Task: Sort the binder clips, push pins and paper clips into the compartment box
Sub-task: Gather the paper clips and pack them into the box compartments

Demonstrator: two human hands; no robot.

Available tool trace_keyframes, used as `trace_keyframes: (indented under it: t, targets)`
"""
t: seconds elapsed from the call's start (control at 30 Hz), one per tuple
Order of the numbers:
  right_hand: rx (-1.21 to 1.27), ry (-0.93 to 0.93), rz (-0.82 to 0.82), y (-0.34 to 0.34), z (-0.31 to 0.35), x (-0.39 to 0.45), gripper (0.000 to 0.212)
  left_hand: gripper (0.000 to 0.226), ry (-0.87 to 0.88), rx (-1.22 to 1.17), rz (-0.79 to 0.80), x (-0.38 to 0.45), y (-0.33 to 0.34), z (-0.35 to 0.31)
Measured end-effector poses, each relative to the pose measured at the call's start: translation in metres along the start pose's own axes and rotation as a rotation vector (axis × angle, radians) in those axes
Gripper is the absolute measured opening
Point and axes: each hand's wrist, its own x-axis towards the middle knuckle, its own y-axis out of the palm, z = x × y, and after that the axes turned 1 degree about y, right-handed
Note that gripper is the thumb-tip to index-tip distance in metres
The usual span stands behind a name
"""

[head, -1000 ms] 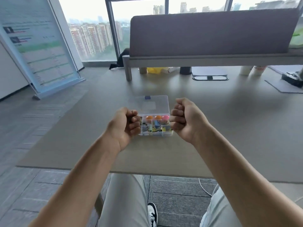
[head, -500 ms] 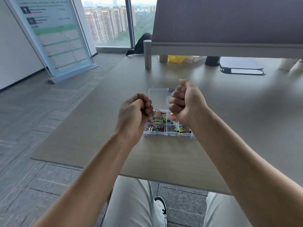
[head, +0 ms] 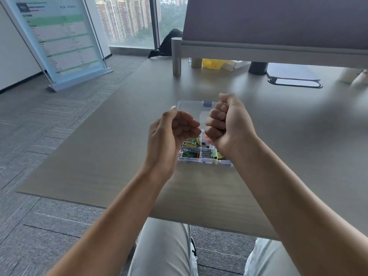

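A grey carpeted floor and tall windows surround the wood-grain counter. Beyond both hands lies the compartment box (lid open, coloured clips inside); the left hand is loosely curled, the right hand fisted, both empty.

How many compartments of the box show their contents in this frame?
4, though hands cover more. In the box: far left, paper clips; near left, more clips; near right, binder clips; far right, something orange beside the right hand.
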Motion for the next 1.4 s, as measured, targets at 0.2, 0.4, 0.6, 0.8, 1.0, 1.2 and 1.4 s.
trace_keyframes:
  t: [0.2,0.4,0.6,0.8,1.0,1.2,1.4]
  targets:
    - [-0.007,-0.043,-0.008,-0.002,-0.004,-0.007,0.048,0.046,0.052,-0.105,0.022,-0.003,-0.002,-0.006]
    - [-0.088,-0.098,0.061,0.005,-0.017,-0.011,0.045,0.037,0.177,0.156,-0.244,-0.004,-0.02,-0.019]
    - [-0.268,-0.112,0.178,0.018,-0.031,-0.01,0.048,0.029,0.11,1.242,-0.149,-0.021,-0.051,-0.026]
    - [-0.389,-0.119,0.185,0.018,-0.04,-0.01,0.051,0.055,-0.06,1.681,0.111,-0.039,-0.065,-0.016]
    - [-0.464,-0.195,0.169,0.02,-0.041,-0.013,0.05,0.057,-0.026,1.73,0.134,-0.044,-0.062,-0.017]
    - [-0.455,-0.219,0.223,0.023,-0.043,-0.016,0.052,0.058,0.002,1.751,0.179,-0.047,-0.06,-0.017]
    - [-0.632,-0.358,0.21,0.018,-0.039,-0.019,0.044,0.061,0.008,1.744,0.197,-0.047,-0.061,-0.016]
